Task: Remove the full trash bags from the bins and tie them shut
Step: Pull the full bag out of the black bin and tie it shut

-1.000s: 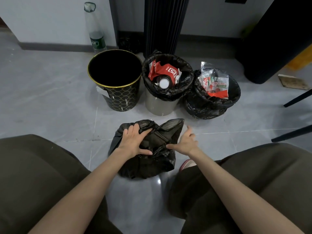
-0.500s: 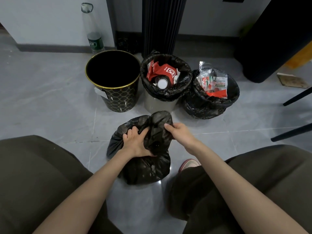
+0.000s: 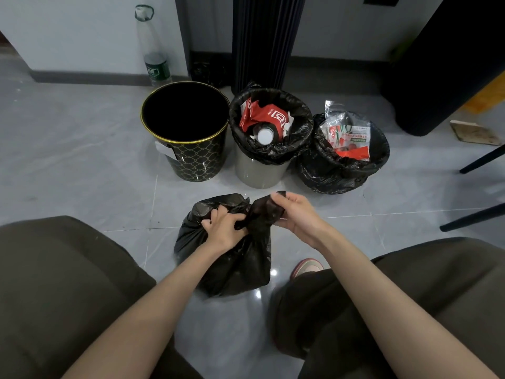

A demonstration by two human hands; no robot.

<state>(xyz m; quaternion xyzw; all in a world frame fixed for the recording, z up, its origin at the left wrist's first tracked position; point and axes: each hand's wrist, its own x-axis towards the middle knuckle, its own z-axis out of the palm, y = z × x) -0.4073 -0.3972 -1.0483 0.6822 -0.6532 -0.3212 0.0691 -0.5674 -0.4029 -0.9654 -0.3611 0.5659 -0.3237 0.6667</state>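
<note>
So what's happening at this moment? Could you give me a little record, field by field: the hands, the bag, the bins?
bag: black, on the floor between the person's knees; no knot visible
left hand: grips the bag's bunched top
right hand: pinches a flap of the bag's mouth
empty bin: black, gold rim, no liner
grey bin: lined, holds red wrappers and a white cap
third bin: liner draped over its outside, packets on top
left to do: tie this bag, then pull and tie two more
</note>
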